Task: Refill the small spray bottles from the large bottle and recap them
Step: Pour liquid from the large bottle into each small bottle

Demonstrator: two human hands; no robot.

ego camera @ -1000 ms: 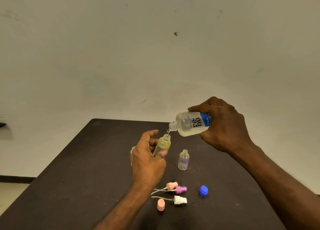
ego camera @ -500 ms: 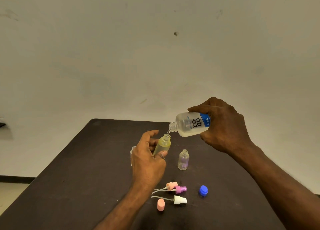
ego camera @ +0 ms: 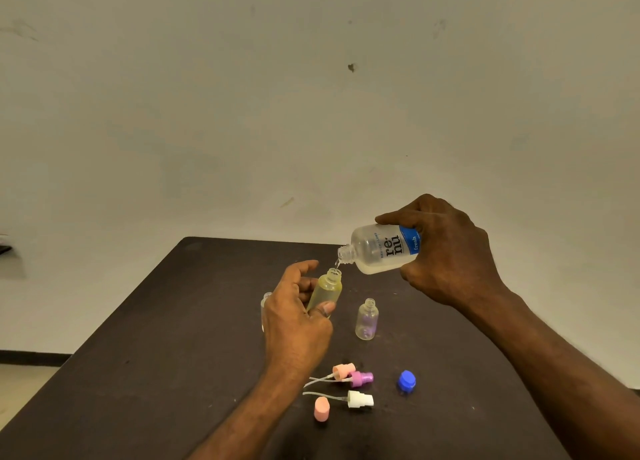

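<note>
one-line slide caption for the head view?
Right hand tips the large bottle into a yellowish small bottle held by the left hand; spray tops and caps lie nearby.

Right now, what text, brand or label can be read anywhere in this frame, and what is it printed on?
"re·nu": large black letters on the big bottle, held tilted in the right hand.
"fresh": white letters on that bottle's blue band.
A thin line of small blue print beside "re·nu": too small to read surely.
The yellow bottle in the left hand, the other small bottles and the caps carry no readable text.
</note>
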